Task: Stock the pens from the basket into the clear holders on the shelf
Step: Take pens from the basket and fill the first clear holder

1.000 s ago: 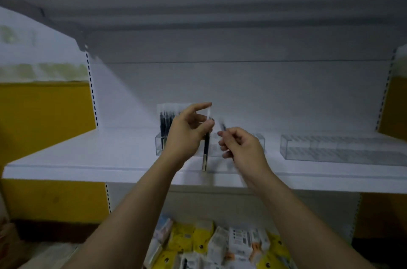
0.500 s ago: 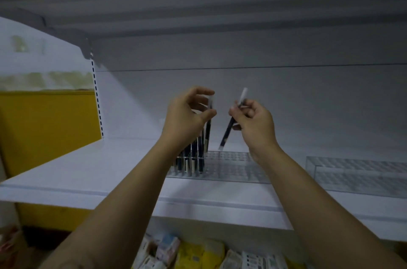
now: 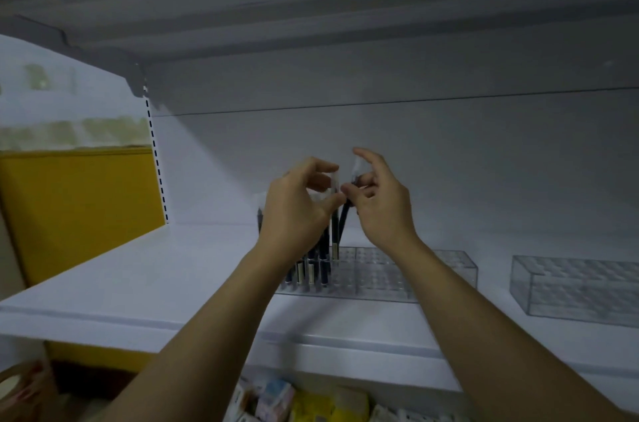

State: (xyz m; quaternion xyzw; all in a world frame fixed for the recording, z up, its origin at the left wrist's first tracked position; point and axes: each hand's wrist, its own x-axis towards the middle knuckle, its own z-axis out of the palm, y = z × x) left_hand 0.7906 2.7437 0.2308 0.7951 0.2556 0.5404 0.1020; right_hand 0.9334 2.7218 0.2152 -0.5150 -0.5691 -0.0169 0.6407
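A clear pen holder (image 3: 387,276) with a grid of holes stands on the white shelf (image 3: 145,286). Several dark pens (image 3: 316,271) stand upright in its left end. My left hand (image 3: 297,207) pinches a dark pen with a clear cap (image 3: 334,224) above the holder; its tip is at the holder's top. My right hand (image 3: 378,203) pinches a second dark pen (image 3: 343,224), tilted, right beside the first. Both hands are close together, fingertips nearly touching. The basket is out of view.
A second clear holder (image 3: 574,286), with no pens, stands to the right on the shelf. An upper shelf (image 3: 311,17) hangs overhead. Packaged goods (image 3: 304,401) lie on the level below. A yellow panel (image 3: 79,207) is at the left.
My right hand moved left toward my left hand, bringing its pen beside the other. Both pens came lower toward the holder. The view shifted closer to the shelf.
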